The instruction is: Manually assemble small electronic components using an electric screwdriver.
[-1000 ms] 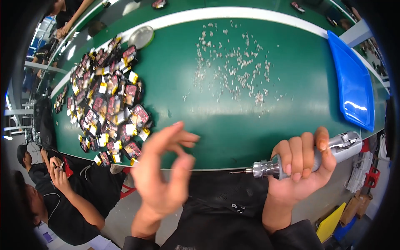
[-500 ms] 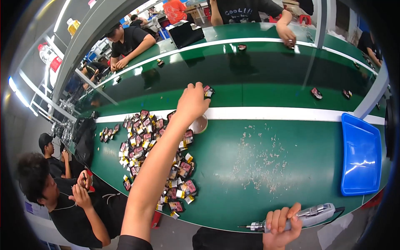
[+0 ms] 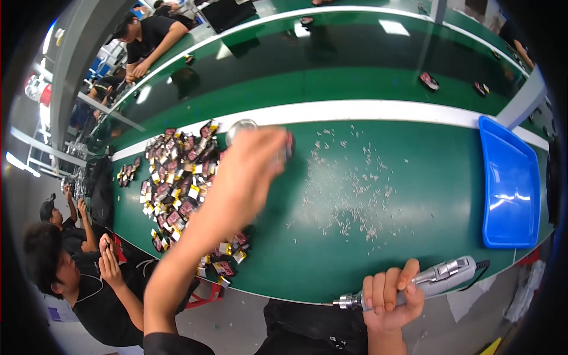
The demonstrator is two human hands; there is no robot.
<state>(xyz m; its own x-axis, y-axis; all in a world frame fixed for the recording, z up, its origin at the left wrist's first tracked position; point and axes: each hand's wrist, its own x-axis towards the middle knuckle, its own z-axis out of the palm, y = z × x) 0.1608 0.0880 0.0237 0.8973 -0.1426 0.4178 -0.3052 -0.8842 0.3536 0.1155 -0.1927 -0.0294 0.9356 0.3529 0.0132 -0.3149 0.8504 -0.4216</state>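
My left hand (image 3: pixel 254 163), smeared by motion, reaches over the green bench, its fingers closed on a small black-and-pink electronic part (image 3: pixel 289 145). Most of that part is hidden behind the fingers. Below and left of this hand spreads a heap of similar parts (image 3: pixel 177 171) with white and yellow pieces attached. Just beyond the hand stands a round dish (image 3: pixel 241 126), partly covered by it. At the bench's near edge, my right hand (image 3: pixel 390 296) is wrapped round a grey electric screwdriver (image 3: pixel 441 277). Its tip points left and a black cord leaves its back end.
Many tiny light bits (image 3: pixel 355 195) lie scattered mid-bench. A blue tray (image 3: pixel 512 189) occupies the right end. Beyond the white rail (image 3: pixel 367 110) runs a dark green belt carrying a few parts (image 3: pixel 429 81). Other people (image 3: pixel 65 266) work at left and across the belt.
My left hand has come back from the belt across the rail to the bench, bringing the small electronic part. The view has tilted downward. My right hand still grips the screwdriver.
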